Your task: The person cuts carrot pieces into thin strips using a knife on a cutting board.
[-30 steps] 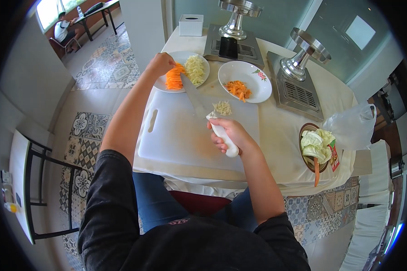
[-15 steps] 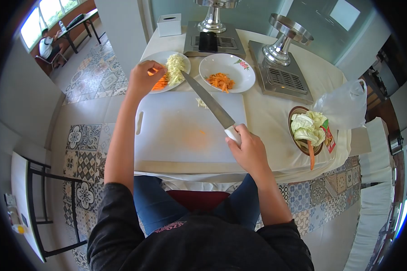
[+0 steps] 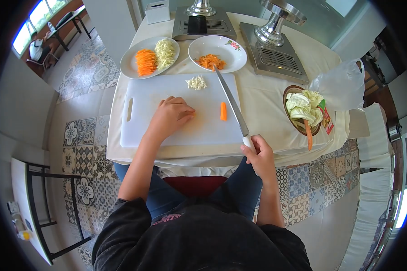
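Observation:
A long kitchen knife point(image 3: 233, 103) with a white handle is in my right hand point(image 3: 261, 157), its blade slanting up and left over the right side of the white cutting board point(image 3: 142, 131). My left hand point(image 3: 171, 116) rests low on the board, fingers bent and together. A trace of orange shows at its fingertips, but I cannot make out what is under them. Between hand and blade lies a short carrot piece point(image 3: 223, 111). Near the board's far edge is a small heap of pale chopped pieces point(image 3: 196, 82).
Behind the board stand a plate point(image 3: 128, 63) of carrot strips point(image 3: 146, 62) and shredded cabbage point(image 3: 164, 53), and a flowered bowl point(image 3: 203, 44) with orange shreds point(image 3: 210, 62). Right are a brown bowl point(image 3: 286, 108) of cabbage leaves point(image 3: 303, 106), a plastic bag point(image 3: 341, 83) and metal stands point(image 3: 276, 56).
My left hand has moved from the plate down to the board. The knife has swung right and steeper, bringing the carrot piece into view. The camera view has shifted.

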Tool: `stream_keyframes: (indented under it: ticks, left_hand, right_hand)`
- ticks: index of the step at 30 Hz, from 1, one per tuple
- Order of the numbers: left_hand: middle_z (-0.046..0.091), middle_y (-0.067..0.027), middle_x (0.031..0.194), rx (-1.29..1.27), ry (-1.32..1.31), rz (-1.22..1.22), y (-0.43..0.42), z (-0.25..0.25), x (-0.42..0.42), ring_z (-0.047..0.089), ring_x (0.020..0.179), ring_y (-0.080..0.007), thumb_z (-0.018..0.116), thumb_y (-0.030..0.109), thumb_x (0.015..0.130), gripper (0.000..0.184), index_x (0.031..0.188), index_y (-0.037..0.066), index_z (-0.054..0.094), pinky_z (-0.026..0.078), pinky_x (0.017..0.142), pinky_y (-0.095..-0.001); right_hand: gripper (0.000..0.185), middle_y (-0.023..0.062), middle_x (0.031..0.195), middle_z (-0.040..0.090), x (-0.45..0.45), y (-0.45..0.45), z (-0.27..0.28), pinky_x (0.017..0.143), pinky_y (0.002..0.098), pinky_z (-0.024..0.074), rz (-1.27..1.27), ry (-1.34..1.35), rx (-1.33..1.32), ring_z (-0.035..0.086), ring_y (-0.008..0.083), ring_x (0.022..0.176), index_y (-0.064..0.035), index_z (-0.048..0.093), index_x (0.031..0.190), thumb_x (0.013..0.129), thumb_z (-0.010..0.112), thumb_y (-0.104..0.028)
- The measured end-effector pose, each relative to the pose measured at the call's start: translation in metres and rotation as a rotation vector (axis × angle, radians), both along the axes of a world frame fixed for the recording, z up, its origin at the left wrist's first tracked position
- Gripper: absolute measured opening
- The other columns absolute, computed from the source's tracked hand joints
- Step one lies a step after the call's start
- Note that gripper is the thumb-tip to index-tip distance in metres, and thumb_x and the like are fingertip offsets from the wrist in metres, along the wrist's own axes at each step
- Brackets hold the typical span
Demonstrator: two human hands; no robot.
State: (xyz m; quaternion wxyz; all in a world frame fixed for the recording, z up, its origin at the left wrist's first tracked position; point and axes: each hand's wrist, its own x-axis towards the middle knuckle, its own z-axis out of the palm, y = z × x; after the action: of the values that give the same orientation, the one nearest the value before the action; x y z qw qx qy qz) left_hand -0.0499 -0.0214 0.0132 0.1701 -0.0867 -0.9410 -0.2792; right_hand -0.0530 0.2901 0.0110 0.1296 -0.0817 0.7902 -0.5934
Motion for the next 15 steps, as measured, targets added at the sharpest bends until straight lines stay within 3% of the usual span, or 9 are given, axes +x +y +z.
stream_keyframes:
  ticks: [6,10,15]
  left_hand:
    - [0.062,-0.002,0.091,-0.248,0.061,-0.027,0.01,0.004,-0.005,0.058,0.093,-0.0221,0.069,0.013,0.082,0.005,0.081,0.008,0.068,0.046,0.085,-0.0372]
    - [0.056,-0.0065,0.095,-0.626,0.183,-0.025,0.016,-0.002,-0.008,0.055,0.094,-0.022,0.065,0.012,0.08,0.009,0.081,0.003,0.064,0.046,0.085,-0.0355]
    - [0.055,-0.008,0.097,-0.619,0.199,-0.052,0.001,-0.008,-0.02,0.054,0.098,-0.0234,0.065,0.012,0.078,0.011,0.078,0.002,0.062,0.046,0.088,-0.036]
  right_hand:
    - [0.017,0.0021,0.07,0.057,-0.015,0.004,-0.012,0.047,0.0234,0.0427,0.002,-0.044,-0.225,0.049,0.0067,0.051,0.0005,0.06,0.1,0.091,0.068,-0.011]
    - [0.018,0.0021,0.065,0.054,-0.023,0.004,-0.004,0.043,0.0246,0.0416,0.002,-0.14,-0.251,0.048,0.0088,0.046,-0.0004,0.059,0.098,0.093,0.066,-0.016]
    - [0.024,0.0032,0.064,0.054,-0.026,0.01,-0.007,0.04,0.0254,0.0433,-0.017,-0.198,-0.254,0.049,0.0101,0.043,0.0005,0.058,0.103,0.097,0.062,-0.022]
